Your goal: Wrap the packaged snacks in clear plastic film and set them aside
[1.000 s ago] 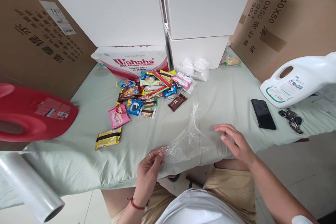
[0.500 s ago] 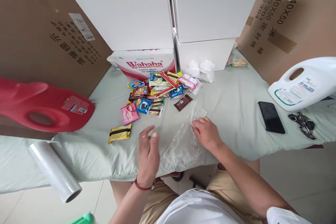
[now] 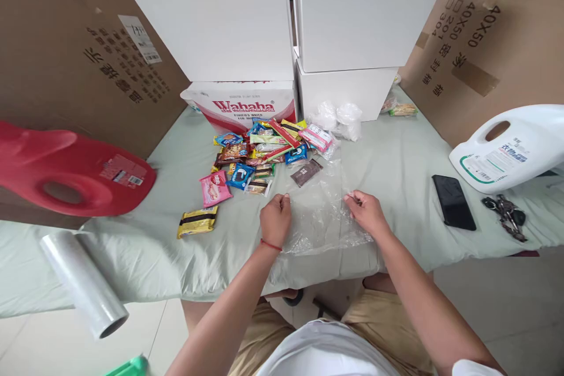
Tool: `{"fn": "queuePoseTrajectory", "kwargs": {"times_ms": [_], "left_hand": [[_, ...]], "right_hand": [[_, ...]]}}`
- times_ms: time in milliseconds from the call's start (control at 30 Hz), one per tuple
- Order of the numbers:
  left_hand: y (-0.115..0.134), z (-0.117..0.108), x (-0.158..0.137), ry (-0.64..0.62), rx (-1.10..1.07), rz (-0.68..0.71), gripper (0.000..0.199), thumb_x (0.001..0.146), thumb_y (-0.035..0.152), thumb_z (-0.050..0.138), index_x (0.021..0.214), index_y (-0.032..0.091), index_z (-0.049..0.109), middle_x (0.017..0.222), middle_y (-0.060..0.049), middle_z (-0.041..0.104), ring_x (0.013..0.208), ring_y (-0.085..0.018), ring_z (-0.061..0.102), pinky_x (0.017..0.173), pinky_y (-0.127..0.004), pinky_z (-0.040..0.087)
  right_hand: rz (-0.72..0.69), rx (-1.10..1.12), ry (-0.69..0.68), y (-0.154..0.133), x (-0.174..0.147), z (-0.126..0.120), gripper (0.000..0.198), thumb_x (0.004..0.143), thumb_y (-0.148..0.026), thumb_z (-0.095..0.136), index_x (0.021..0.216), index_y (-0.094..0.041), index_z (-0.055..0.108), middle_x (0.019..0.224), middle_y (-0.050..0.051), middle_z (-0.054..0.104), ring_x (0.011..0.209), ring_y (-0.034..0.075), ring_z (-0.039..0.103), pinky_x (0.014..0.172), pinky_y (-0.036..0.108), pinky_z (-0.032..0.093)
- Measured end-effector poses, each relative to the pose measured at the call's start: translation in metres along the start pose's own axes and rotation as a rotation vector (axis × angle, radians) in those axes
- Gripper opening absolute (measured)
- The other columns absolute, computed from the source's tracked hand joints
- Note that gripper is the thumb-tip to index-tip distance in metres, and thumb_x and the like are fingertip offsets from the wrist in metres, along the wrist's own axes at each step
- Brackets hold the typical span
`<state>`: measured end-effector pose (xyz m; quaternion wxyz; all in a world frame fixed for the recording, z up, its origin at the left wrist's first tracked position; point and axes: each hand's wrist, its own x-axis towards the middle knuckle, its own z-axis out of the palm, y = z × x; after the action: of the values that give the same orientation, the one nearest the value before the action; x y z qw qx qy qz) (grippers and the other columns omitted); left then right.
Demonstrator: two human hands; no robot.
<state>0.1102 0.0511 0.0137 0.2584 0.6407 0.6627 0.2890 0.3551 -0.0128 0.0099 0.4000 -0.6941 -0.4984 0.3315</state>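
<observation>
While facing the table [image 3: 145,258], has a roll [image 3: 83,286] at the near left, jutting past the front edge, probably laid there to be out of the hands' way. Spreads clear film [image 3: 317,226] low over the table, nearer the front edge. Pinches the film's left side in the left hand [image 3: 276,223], fingers pressed together, and its right side between thumb and fingers of the right hand [image 3: 367,214], set apart probably to draw the sheet open. Has keys [image 3: 504,217] and a phone [image 3: 453,202] well off to the right, presumably for free room. Shows a yellow packet [image 3: 197,222], then a pink packet [image 3: 215,189], left of the film. Places a dark packet [image 3: 307,173] at the film's far edge; cannot tell whether underneath or just behind. Beyond, heaps snacks [image 3: 273,144] before the Wahaha box [image 3: 253,106], perhaps as a backstop.
</observation>
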Motion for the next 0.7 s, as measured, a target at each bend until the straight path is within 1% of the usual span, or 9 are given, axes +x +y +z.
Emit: {"fn": "queuePoseTrajectory", "kwargs": {"times_ms": [100, 167, 233, 300, 367, 433, 500, 600, 700], "left_hand": [[-0.008, -0.005, 0.008, 0.036, 0.025, -0.052, 0.028, 0.097, 0.038, 0.046, 0.076, 0.022, 0.057, 0.063, -0.001, 0.055, 0.060, -0.018, 0.049, 0.062, -0.028, 0.030], [-0.009, -0.009, 0.010, 0.159, 0.081, -0.018, 0.021, 0.092, 0.037, 0.053, 0.096, 0.019, 0.062, 0.085, -0.007, 0.065, 0.076, -0.023, 0.058, 0.069, -0.031, 0.039], [-0.007, -0.011, 0.005, 0.367, 0.172, 0.144, 0.032, 0.087, 0.033, 0.060, 0.113, 0.014, 0.060, 0.111, -0.018, 0.064, 0.101, -0.030, 0.060, 0.085, -0.040, 0.044], [-0.002, -0.012, -0.003, 0.519, 0.249, 0.410, 0.032, 0.087, 0.025, 0.060, 0.116, 0.013, 0.061, 0.120, -0.021, 0.062, 0.115, -0.033, 0.056, 0.097, -0.048, 0.041], [0.004, -0.009, -0.013, 0.467, 0.290, 0.720, 0.020, 0.089, 0.018, 0.057, 0.108, 0.018, 0.065, 0.112, -0.016, 0.067, 0.115, -0.030, 0.058, 0.100, -0.048, 0.038], [0.011, -0.003, -0.016, 0.247, 0.341, 0.986, 0.018, 0.092, 0.015, 0.053, 0.097, 0.023, 0.068, 0.103, -0.008, 0.072, 0.113, -0.025, 0.062, 0.100, -0.044, 0.038], [0.014, 0.006, -0.011, 0.047, 0.399, 1.105, 0.022, 0.095, 0.015, 0.050, 0.096, 0.023, 0.070, 0.106, -0.005, 0.075, 0.118, -0.022, 0.063, 0.101, -0.041, 0.039], [0.009, 0.017, 0.008, -0.041, 0.493, 0.893, 0.032, 0.101, 0.023, 0.043, 0.119, 0.020, 0.070, 0.133, -0.010, 0.070, 0.131, -0.026, 0.058, 0.111, -0.049, 0.035], [-0.005, 0.021, 0.023, -0.112, 0.576, 0.593, 0.047, 0.105, 0.035, 0.035, 0.146, 0.023, 0.055, 0.157, -0.011, 0.050, 0.144, -0.029, 0.047, 0.120, -0.061, 0.024]], "right_hand": [[0.073, 0.008, 0.048, 0.009, 0.004, -0.010, 0.037, 0.088, -0.055, 0.056, 0.070, -0.023, 0.053, 0.052, -0.006, 0.046, 0.049, 0.015, 0.052, 0.057, 0.027, 0.037], [0.072, -0.028, 0.059, 0.011, 0.006, -0.012, 0.038, 0.088, -0.054, 0.056, 0.068, -0.023, 0.051, 0.052, -0.006, 0.046, 0.050, 0.015, 0.050, 0.056, 0.026, 0.036], [0.058, -0.055, 0.055, 0.011, 0.009, -0.011, 0.038, 0.089, -0.053, 0.055, 0.067, -0.023, 0.048, 0.053, -0.006, 0.046, 0.051, 0.014, 0.048, 0.055, 0.026, 0.034], [0.041, -0.073, 0.046, 0.011, 0.011, -0.008, 0.037, 0.089, -0.052, 0.054, 0.067, -0.023, 0.048, 0.055, -0.006, 0.046, 0.052, 0.014, 0.047, 0.055, 0.025, 0.034], [0.030, -0.095, 0.037, 0.010, 0.012, -0.005, 0.036, 0.089, -0.051, 0.053, 0.067, -0.023, 0.048, 0.057, -0.006, 0.045, 0.053, 0.013, 0.046, 0.055, 0.025, 0.033], [0.022, -0.119, 0.025, 0.010, 0.012, -0.003, 0.037, 0.089, -0.051, 0.053, 0.066, -0.023, 0.048, 0.057, -0.005, 0.045, 0.053, 0.013, 0.046, 0.054, 0.025, 0.033], [0.021, -0.130, 0.016, 0.011, 0.012, -0.003, 0.037, 0.090, -0.051, 0.053, 0.066, -0.023, 0.049, 0.056, -0.005, 0.046, 0.053, 0.014, 0.047, 0.054, 0.025, 0.033], [0.028, -0.137, 0.028, 0.018, 0.012, -0.012, 0.035, 0.090, -0.052, 0.053, 0.071, -0.023, 0.057, 0.055, -0.004, 0.051, 0.054, 0.016, 0.052, 0.056, 0.026, 0.037], [0.040, -0.171, 0.071, 0.030, 0.013, -0.028, 0.030, 0.089, -0.049, 0.054, 0.084, -0.023, 0.067, 0.065, -0.001, 0.062, 0.062, 0.018, 0.059, 0.062, 0.029, 0.043]]}}
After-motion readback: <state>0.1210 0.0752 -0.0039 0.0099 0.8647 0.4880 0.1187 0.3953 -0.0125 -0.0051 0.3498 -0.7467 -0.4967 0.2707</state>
